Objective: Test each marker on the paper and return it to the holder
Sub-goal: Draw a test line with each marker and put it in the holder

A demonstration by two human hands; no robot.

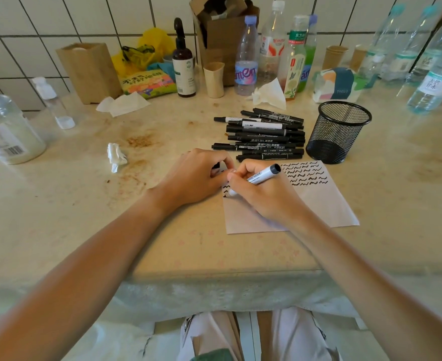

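The right hand (264, 194) grips a white-barrelled marker (259, 177), tip down-left on the white paper sheet (326, 204), black end pointing up-right; the left hand (196, 175) pinches its black cap (216, 165).

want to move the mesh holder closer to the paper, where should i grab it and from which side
Grip the mesh holder by its upper rim, coming straight down from above: it stands upright with its mouth open. Its right side is free, while the marker pile lies close on its left.

Both forearms reach forward; left hand (197, 175) and right hand (260, 194) fingers curled.
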